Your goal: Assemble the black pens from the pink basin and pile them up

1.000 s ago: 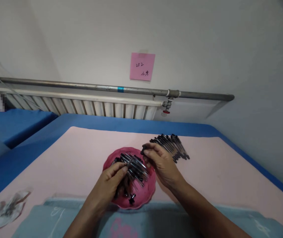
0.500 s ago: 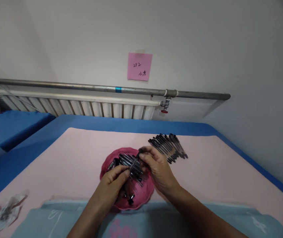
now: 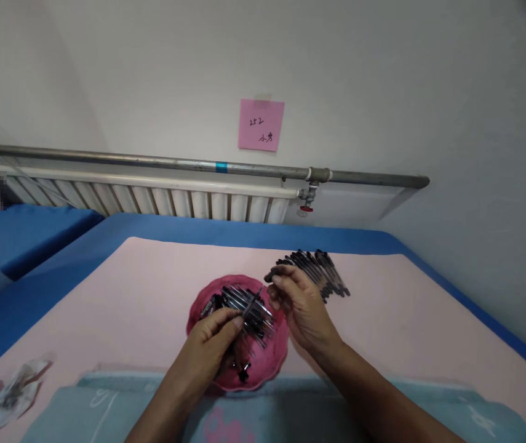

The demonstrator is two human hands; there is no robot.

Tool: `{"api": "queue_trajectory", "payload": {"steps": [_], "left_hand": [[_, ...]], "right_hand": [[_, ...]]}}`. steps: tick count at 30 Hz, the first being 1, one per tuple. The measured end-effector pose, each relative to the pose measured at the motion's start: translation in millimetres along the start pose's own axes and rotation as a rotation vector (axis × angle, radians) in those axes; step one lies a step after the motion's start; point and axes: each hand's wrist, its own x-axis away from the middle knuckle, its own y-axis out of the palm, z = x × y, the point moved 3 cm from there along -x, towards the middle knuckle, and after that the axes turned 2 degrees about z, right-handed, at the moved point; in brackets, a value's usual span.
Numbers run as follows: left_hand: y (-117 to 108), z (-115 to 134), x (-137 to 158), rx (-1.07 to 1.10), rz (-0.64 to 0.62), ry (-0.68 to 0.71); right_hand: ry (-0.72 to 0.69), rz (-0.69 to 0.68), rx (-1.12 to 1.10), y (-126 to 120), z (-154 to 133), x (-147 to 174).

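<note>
The left hand (image 3: pixel 211 341) grips a pen (image 3: pixel 253 302) between thumb and fingertips, and the right hand (image 3: pixel 302 307) pinches a black cap (image 3: pixel 270 274) between its thumb and fingers. The pen is slim and dark, its barrel partly clear, narrowing to a fine point; finer detail is too small to tell. It is above the pink bowl (image 3: pixel 269 368), over a pile of clear and black pen parts (image 3: pixel 247 299). Half a second ago the cap met the upper end of the pen; now the right hand has moved it up and to the right, and the thin tip shows beside it. Whether tip and cap still touch, I cannot tell. The pen's long axis slants from the left fingertips up and to the right, the tip pointing away from the person toward the cap. Beyond the right hand, a row of pens (image 3: pixel 311 271) lies on the pink sheet (image 3: pixel 382 320).
</note>
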Motion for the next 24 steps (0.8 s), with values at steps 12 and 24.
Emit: {"api": "queue_trajectory", "payload": {"steps": [12,24], "left_hand": [[0,1,1,-0.006,-0.014,0.028],[-1,0,-1,-0.006,-0.003,0.021]], "right_hand": [[0.088,-0.112,0.145,1,6,6],[0.211,-0.19,0.159,3,14,8]]}}
